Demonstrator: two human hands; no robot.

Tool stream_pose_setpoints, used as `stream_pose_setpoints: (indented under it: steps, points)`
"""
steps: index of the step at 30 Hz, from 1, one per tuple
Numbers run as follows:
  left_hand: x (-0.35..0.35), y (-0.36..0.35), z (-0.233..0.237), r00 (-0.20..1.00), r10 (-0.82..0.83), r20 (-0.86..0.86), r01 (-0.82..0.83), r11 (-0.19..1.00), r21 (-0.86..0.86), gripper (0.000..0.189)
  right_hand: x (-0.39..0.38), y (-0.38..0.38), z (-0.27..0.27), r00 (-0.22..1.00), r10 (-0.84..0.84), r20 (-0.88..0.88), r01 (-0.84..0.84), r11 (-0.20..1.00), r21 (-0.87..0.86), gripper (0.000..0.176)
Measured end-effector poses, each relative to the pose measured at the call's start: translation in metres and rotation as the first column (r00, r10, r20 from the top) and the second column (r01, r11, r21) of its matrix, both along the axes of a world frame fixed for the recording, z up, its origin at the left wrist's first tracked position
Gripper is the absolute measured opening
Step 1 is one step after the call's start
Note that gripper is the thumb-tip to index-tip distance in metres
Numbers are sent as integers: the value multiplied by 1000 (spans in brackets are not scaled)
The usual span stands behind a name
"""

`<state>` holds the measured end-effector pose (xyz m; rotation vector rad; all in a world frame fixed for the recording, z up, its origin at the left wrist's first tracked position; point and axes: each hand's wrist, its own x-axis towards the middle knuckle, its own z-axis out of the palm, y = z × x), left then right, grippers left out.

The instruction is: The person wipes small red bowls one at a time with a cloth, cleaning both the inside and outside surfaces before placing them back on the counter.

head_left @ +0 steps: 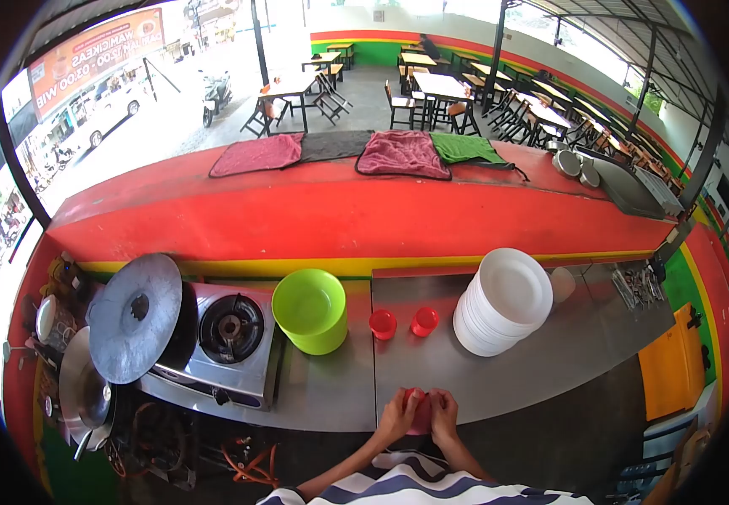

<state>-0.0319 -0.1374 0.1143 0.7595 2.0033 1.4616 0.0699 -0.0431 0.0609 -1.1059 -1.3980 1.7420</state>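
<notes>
My left hand (399,417) and my right hand (443,414) are close together at the counter's front edge. Between them they grip a red thing (421,418) that looks like a plastic cup. Fingers cover much of it, and the fingers of both hands are bent around its sides and top. Farther back on the steel counter (339,391) stand two red cups (383,325), a little apart. To their left is a stack of lime-green bowls (310,324); to their right rises a tall stack of white plates (499,311).
A gas stove (230,328) and a large wok lid (135,318) occupy the left, with a metal wok (87,379) below. Cutlery (638,286) lies at the far right. Behind the counter, a red ledge (339,210) carries folded cloths (404,155) and metal pans (566,162).
</notes>
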Motion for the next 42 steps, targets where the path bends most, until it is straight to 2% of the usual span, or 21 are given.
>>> stream_pose_setpoints:
  steps: [2,5,8,12,14,15,17,18,20,21,23,24,26,27,30,33,34,35,37,40,42]
  points:
    - [7,4,-8,999,6,-42,-7,1000,-23,43,8,8,-3,999,-43,21,44,998,-51,24]
    - [9,7,-18,986,-164,-28,161,984,-72,44,20,18,10,997,-71,-14,67,979,-192,24]
    - [9,14,-15,971,-234,49,234,972,9,44,14,20,51,994,-54,-95,14,924,-382,27]
    - [28,28,4,990,-21,141,5,994,114,43,21,47,29,994,102,-37,-108,962,-251,39]
    - [49,38,-15,981,97,167,-131,970,205,46,26,69,18,984,157,85,-161,986,52,40]
    - [52,46,-10,948,76,309,-147,966,213,49,30,77,15,974,164,157,-194,962,192,40]
    - [72,56,-4,806,49,590,-204,958,200,55,30,83,48,981,136,138,-170,946,276,39]
    - [86,61,-5,747,123,653,-290,945,153,54,34,81,63,983,129,132,-165,935,315,38]
    - [95,97,-8,618,233,751,-447,890,92,52,38,89,75,964,229,138,-265,890,371,41]
    - [98,113,-15,565,184,804,-462,878,124,51,44,95,79,951,272,146,-308,865,396,42]
    - [107,130,-28,452,83,888,-482,860,166,50,56,113,82,919,365,147,-394,855,338,40]
    - [113,138,-13,437,125,891,-457,884,101,47,59,125,78,911,390,137,-413,862,295,38]
    - [124,151,-7,491,109,864,-382,919,101,47,75,152,76,886,449,119,-464,868,176,35]
    - [134,159,-7,511,102,853,-348,932,97,47,86,160,72,906,411,100,-423,893,154,35]
    - [149,180,4,627,152,764,-424,890,171,52,92,174,60,955,294,26,-295,951,88,34]
    - [153,189,8,604,247,758,-521,842,141,56,96,175,56,956,289,-37,-281,948,152,33]
    - [155,191,7,578,248,777,-567,807,164,57,101,180,40,906,420,-56,-407,899,162,30]
    - [154,192,9,528,199,826,-590,785,188,57,108,184,56,849,528,-14,-503,816,286,31]
    - [150,191,13,423,95,901,-646,729,226,57,114,194,90,698,709,100,-652,572,497,36]
    - [153,185,18,426,65,902,-664,700,263,55,122,202,93,548,822,153,-713,363,600,44]
    - [157,179,19,387,53,921,-664,709,238,54,129,202,103,533,828,171,-720,339,605,47]
